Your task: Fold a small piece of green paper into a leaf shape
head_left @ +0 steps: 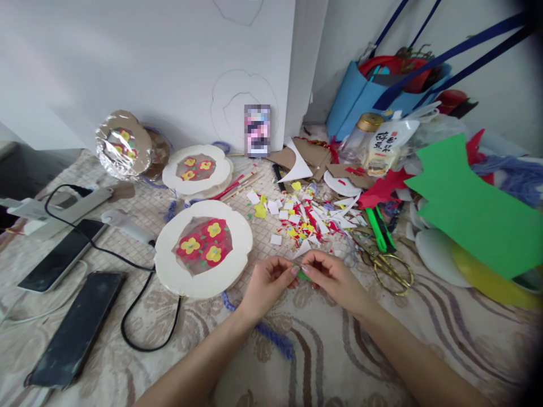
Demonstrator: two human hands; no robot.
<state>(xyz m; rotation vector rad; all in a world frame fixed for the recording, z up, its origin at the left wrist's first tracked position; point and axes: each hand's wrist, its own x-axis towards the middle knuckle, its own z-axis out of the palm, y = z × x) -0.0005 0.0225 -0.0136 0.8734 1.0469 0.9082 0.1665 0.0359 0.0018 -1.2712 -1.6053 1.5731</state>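
Both hands meet at the front middle of the table, thumbs and fingertips pinched close together. A small green piece (303, 275) shows between them. My left hand (274, 281) and my right hand (328, 277) both grip it by their fingertips. To the left lies a white scalloped frame (166, 260) with red and yellow flowers on a sheer centre. Just beyond the fingers is a heap of red, white and yellow paper scraps (303, 217). Gold-handled scissors (392, 271) rest to the right of my right hand, near a green cutter (379, 229).
A large green sheet (479, 209) lies at the right, before a blue bag (350, 104). Two dark phones (76, 328) and cables occupy the left. A second white frame (169, 171) and a foil-wrapped one (104, 150) are behind. A lit phone (257, 131) leans on the white board (169, 56).
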